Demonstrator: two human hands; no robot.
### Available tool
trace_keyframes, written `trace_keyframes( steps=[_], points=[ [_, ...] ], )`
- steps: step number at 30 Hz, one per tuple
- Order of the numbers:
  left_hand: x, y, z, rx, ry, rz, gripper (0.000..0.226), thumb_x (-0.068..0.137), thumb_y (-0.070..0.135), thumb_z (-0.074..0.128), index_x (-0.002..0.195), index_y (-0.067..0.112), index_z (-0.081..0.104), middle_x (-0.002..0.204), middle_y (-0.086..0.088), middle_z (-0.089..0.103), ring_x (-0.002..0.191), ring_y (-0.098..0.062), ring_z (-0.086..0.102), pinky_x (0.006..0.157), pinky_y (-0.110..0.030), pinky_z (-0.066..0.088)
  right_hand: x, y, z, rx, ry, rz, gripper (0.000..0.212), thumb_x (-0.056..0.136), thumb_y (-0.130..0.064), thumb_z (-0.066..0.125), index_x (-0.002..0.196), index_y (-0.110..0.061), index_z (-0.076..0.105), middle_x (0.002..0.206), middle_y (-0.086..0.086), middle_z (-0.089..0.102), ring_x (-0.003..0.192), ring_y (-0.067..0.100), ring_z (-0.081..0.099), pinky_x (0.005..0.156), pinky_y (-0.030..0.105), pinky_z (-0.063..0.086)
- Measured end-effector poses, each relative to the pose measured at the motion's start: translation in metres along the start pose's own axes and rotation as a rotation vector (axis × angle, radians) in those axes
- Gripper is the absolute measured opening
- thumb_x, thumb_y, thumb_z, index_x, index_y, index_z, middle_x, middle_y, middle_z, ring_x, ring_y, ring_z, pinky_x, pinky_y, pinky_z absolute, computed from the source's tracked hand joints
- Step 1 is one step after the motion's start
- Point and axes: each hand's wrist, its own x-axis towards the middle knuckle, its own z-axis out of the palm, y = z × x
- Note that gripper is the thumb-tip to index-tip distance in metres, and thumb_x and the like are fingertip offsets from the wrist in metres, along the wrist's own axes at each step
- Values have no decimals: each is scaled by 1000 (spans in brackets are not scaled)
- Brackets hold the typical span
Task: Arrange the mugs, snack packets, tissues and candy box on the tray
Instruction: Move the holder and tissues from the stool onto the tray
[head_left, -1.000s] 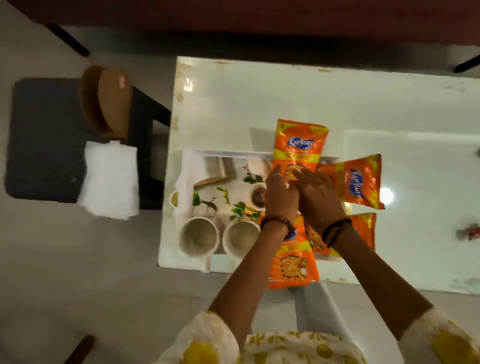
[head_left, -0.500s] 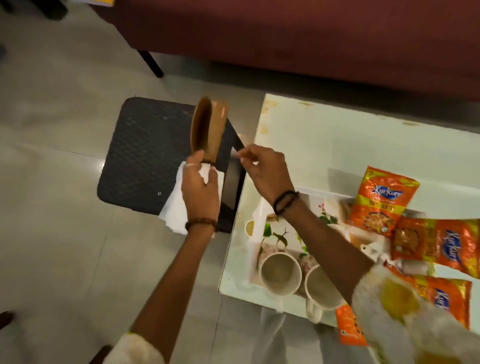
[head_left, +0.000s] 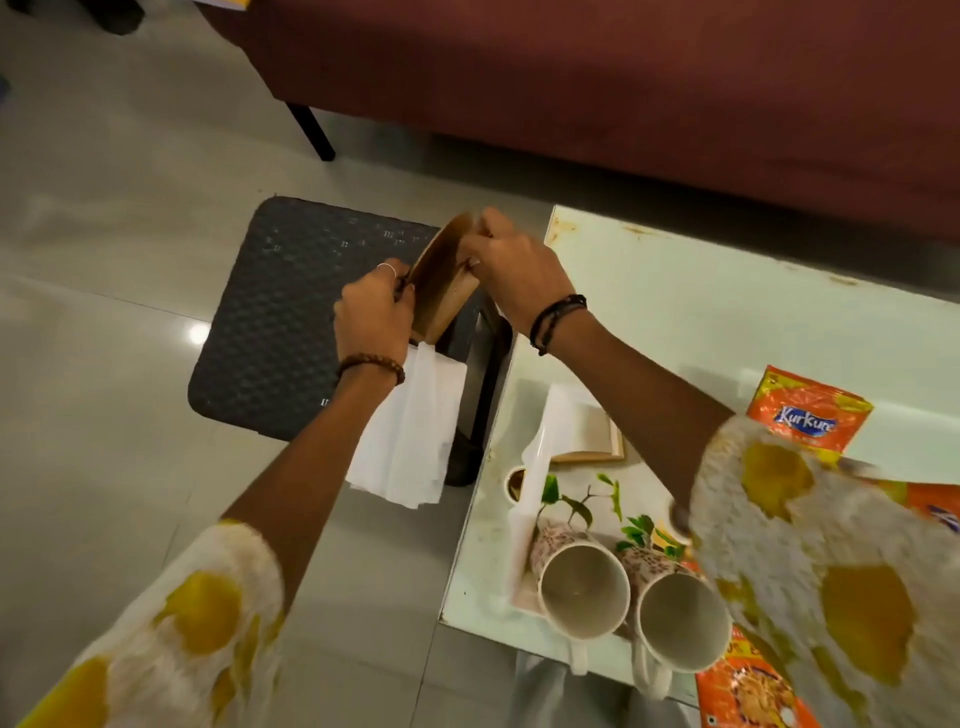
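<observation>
Both my hands hold a brown wooden tissue holder (head_left: 441, 283) over the dark stool (head_left: 291, 312): my left hand (head_left: 371, 314) grips its near side, my right hand (head_left: 511, 270) its top edge. White tissues (head_left: 415, 436) hang from the holder's lower end. On the white tray (head_left: 524, 525) with a leaf pattern stand two cream mugs (head_left: 582, 590) (head_left: 680, 621) at the near edge and a small wooden box (head_left: 592, 441) at the far left corner. Orange snack packets (head_left: 810, 410) (head_left: 748, 691) lie on the tray's right part, largely hidden by my right sleeve.
The tray rests on a white table (head_left: 727, 322) whose left edge meets the stool. A small round cup (head_left: 515, 483) sits left of the tray. A maroon sofa (head_left: 623, 78) with a black leg stands behind. Grey tiled floor lies to the left.
Both hands left the snack packets, swung left to the stool and closed on the wooden tissue holder. It now leans tilted between them with the tissues hanging below.
</observation>
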Motion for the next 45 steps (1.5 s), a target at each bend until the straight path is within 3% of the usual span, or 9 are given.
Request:
trace_keyframes(
  steps=[6,11,19,25,29,33,36,41,45],
  points=[
    [-53,24,-12,-136,-186,475,21,88,12,56,104,4,67,96,-17,72,88,-27,67,80,-25,46,-109,31,-68,36,10,-2,15,83,-6,61,97,-9,66,102,16,68,91,33,63,75,30,48],
    [-109,56,17,-229,-564,597,24,87,10,56,108,7,67,102,-14,72,94,-25,67,91,-31,50,-214,54,-95,102,-172,140,18,73,-3,73,88,-12,70,94,8,72,79,29,68,59,40,58],
    [-152,66,76,-112,-823,539,28,90,13,53,115,17,64,112,-7,70,102,-23,65,92,-35,51,-294,72,-56,98,-265,288,28,70,0,75,95,-14,72,90,7,75,70,25,71,49,35,57],
    [-152,56,87,-104,-866,448,28,90,8,52,114,15,65,113,-10,69,105,-23,63,96,-30,49,-300,72,-28,197,-447,410,27,94,-21,47,117,-20,62,125,2,62,106,23,61,85,37,51],
    [-157,50,86,-96,-884,414,33,91,9,51,121,18,59,123,-8,64,113,-23,59,100,-34,47,-297,68,-30,191,-512,478,29,94,-21,44,118,-22,61,121,2,65,105,21,60,85,33,49],
    [-162,42,77,-232,-829,299,40,91,15,51,130,25,49,133,-5,55,123,-18,49,102,-28,42,-277,49,-50,326,-268,528,23,89,-13,53,104,-18,69,98,5,73,84,22,67,72,33,53],
    [-161,28,64,-325,-600,233,38,92,12,50,129,20,50,136,-4,52,129,-17,44,104,-22,33,-243,22,-53,519,-133,550,20,88,-12,55,98,-21,70,92,0,74,82,15,66,73,28,52],
    [-147,-13,45,-167,-150,21,37,90,5,52,127,10,52,144,-15,41,137,-29,33,112,-33,22,-179,-23,-4,713,-262,581,23,87,-5,51,108,-8,62,96,15,72,89,27,67,80,28,50],
    [-135,-47,38,-223,-190,-200,38,94,7,43,132,10,46,149,-14,33,139,-28,28,115,-39,23,-136,-58,55,848,-409,832,48,86,-18,60,129,-4,42,121,18,61,111,32,56,90,30,44]
  ],
)
